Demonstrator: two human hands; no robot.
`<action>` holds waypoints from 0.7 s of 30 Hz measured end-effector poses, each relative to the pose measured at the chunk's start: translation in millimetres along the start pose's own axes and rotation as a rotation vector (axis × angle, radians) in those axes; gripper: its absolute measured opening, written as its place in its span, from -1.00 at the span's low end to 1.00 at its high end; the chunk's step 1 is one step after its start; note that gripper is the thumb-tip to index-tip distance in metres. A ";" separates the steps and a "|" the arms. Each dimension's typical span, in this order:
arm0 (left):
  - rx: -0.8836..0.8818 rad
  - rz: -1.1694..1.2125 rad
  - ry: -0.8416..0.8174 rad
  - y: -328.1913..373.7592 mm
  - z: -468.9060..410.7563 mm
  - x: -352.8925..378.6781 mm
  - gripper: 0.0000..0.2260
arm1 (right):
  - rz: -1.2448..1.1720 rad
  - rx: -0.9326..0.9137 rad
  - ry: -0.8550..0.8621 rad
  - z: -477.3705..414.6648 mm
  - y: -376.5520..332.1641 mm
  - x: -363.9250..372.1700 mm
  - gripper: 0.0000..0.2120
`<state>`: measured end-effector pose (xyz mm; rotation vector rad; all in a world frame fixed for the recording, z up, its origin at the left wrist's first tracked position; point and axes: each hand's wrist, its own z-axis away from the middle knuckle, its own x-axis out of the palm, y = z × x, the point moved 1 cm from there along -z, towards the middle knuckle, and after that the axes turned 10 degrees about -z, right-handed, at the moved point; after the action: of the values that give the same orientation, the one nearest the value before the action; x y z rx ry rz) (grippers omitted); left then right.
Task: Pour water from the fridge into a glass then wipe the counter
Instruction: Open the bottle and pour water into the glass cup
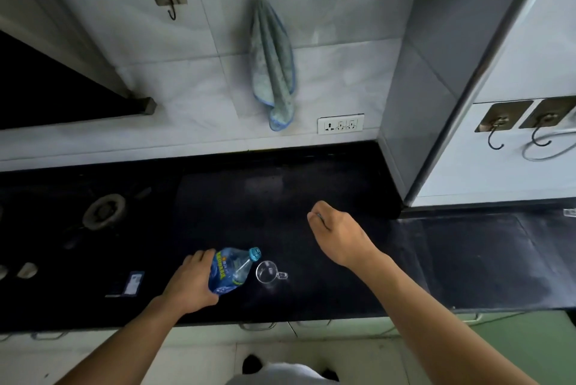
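1. Our left hand [190,280] grips the blue water bottle [232,269], cap on, at lower centre on the black counter [436,260].
2. Just right of it stands an empty glass mug [268,272].
3. Our right hand [338,232] hovers loosely curled, holding nothing we can make out.
4. A blue-edged towel [274,63] hangs at upper centre.

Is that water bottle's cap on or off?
On: the blue cap sits on the bottle, held by the left hand.
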<state>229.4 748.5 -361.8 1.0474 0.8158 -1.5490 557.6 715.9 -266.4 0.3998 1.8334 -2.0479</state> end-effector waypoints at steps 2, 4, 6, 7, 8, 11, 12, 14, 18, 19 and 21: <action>-0.007 -0.041 -0.022 -0.7 0.6 4.8 -0.14 | -0.001 0.011 -0.004 0.8 2.4 1.7 -0.73; -0.011 -0.081 -0.048 -1.0 1.1 9.6 -0.15 | 0.006 0.017 -0.011 1.1 3.9 2.9 -0.72; -0.014 -0.125 -0.067 -0.8 1.8 13.5 -0.15 | 0.020 0.022 -0.013 1.4 5.1 3.0 -0.72; -0.016 -0.143 -0.073 -0.8 2.1 15.5 -0.15 | 0.029 0.027 -0.013 1.6 5.9 2.8 -0.72; -0.017 -0.154 -0.077 -0.7 2.4 17.4 -0.15 | 0.037 0.034 -0.015 1.7 6.9 2.7 -0.72; -0.024 -0.180 -0.089 0.8 2.7 20.9 -0.15 | 0.057 0.045 -0.017 2.3 10.3 2.0 -0.72; -0.026 -0.192 -0.091 1.6 2.5 21.3 -0.15 | 0.065 0.047 -0.017 2.4 11.5 2.1 -0.72; -0.030 -0.212 -0.095 3.0 2.5 22.0 -0.15 | 0.079 0.050 -0.019 2.2 14.2 2.8 -0.72; -0.043 -0.231 -0.092 4.4 2.2 22.5 -0.13 | 0.098 0.062 -0.033 1.9 19.1 4.7 -0.74; -0.045 -0.235 -0.090 4.4 2.0 22.2 -0.12 | 0.101 0.066 -0.037 2.1 19.9 5.1 -0.74; -0.045 -0.245 -0.087 4.8 1.6 21.1 -0.11 | 0.111 0.072 -0.048 2.6 21.0 6.1 -0.74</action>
<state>232.3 738.1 -380.5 0.8660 0.9414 -1.7609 561.6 710.9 -287.4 0.4575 1.6750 -2.0351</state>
